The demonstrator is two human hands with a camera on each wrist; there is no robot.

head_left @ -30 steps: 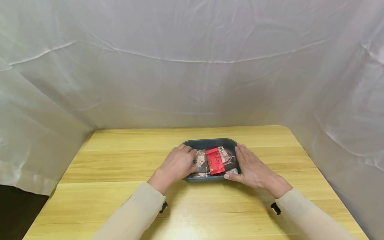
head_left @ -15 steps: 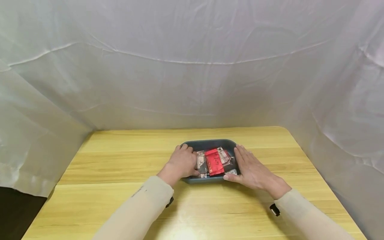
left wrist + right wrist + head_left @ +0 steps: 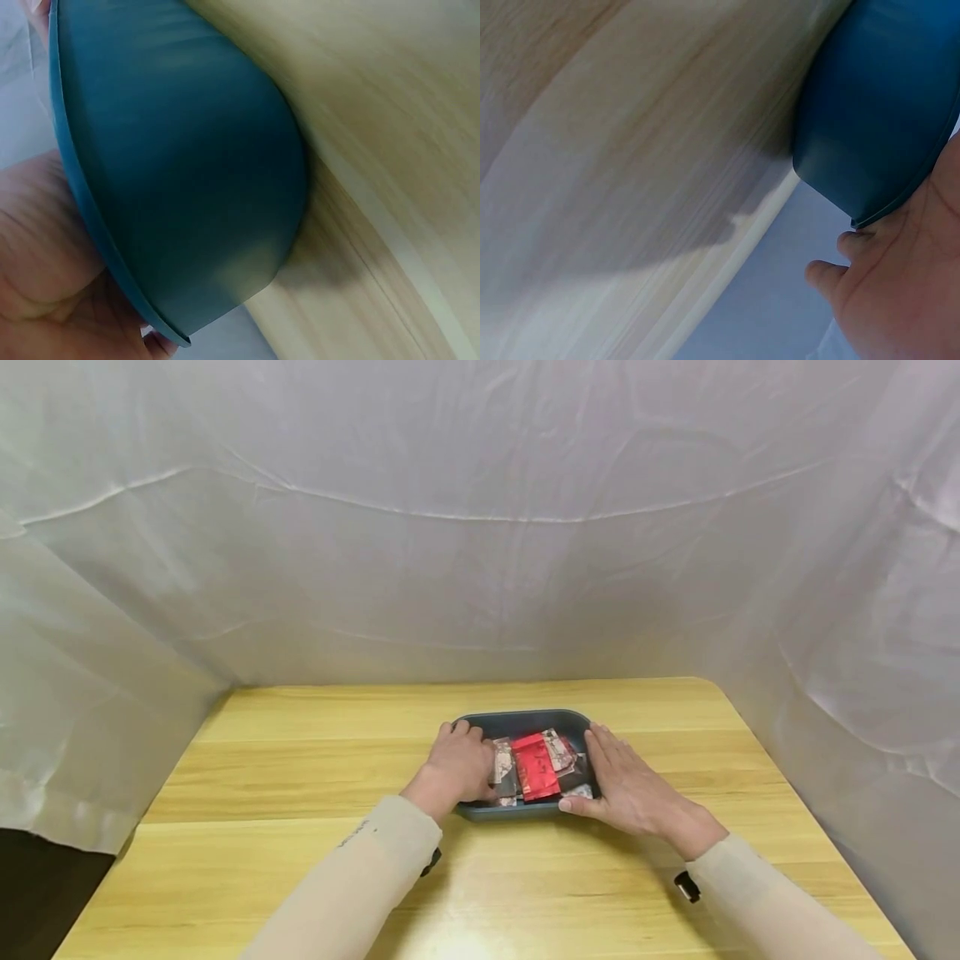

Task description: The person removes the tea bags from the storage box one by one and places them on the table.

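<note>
A dark blue, rounded plastic bin stands on the wooden table in the head view. Inside it lie a red packet and several small dark-and-beige printed packets. Over its left end, my left hand grips the rim with bent fingers, the thumb reaching just inside. At the right end, my right hand lies along the rim with fairly straight fingers, its thumb at the front right corner. Both wrist views show the bin's outer wall with a palm against the rim.
The light wooden table extends around the bin on all sides. Pale grey cloth hangs behind the table and at both sides. A dark area shows at the lower left.
My left forearm and wrist have shifted right, and the left hand has settled over the bin's left end rim. The right hand, bin and packets stay nearly the same.
</note>
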